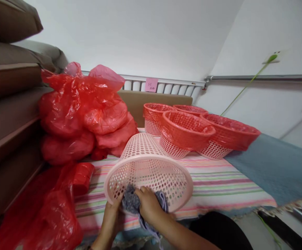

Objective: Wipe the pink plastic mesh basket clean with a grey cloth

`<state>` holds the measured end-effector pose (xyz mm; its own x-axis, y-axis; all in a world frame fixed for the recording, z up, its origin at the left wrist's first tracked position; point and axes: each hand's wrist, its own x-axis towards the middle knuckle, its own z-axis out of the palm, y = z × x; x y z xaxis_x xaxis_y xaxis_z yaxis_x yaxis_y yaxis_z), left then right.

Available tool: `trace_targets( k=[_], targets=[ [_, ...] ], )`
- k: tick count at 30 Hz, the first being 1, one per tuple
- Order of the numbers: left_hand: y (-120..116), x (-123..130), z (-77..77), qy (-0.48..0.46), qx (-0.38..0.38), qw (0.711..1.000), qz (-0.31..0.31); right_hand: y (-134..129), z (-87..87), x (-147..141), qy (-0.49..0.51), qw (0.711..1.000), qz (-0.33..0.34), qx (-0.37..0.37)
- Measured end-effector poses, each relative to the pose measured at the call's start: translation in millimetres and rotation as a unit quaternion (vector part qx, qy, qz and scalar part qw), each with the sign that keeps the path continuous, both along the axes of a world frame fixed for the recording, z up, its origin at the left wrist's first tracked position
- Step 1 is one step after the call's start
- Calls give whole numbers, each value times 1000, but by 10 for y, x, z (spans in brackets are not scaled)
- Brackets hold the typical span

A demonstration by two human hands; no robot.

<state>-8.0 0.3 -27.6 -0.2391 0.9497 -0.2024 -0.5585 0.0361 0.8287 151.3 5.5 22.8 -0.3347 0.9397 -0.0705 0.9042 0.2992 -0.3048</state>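
Observation:
A pale pink perforated plastic basket (145, 144) lies on its side on a striped cloth, its open mouth facing me. My left hand (112, 210) grips the lower left part of its rim. Inside the lower rim, my right hand (149, 205) is closed on a grey fuzzy cloth (131, 199) with a light purple edge. The cloth presses against the basket's inner wall, and part of it hangs below the rim. Some of my left fingers are hidden behind the rim.
Several baskets with red bag liners, one a lined basket (187, 130), stand behind to the right. Stuffed red plastic bags (83, 111) pile up at left, near rolls of red bags (83, 175). Brown cushions (10, 104) are stacked far left. A striped cloth (218, 184) covers the surface.

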Motion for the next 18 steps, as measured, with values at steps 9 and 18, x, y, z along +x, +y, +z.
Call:
trace_targets(
  k=[9,18],
  targets=[
    [129,-339,73,12,29,999,-10,443,-51,-236,-28,995,-81,41],
    [28,-239,17,18,26,999,-15,1576,-76,-396,166,963,-167,133]
  ],
)
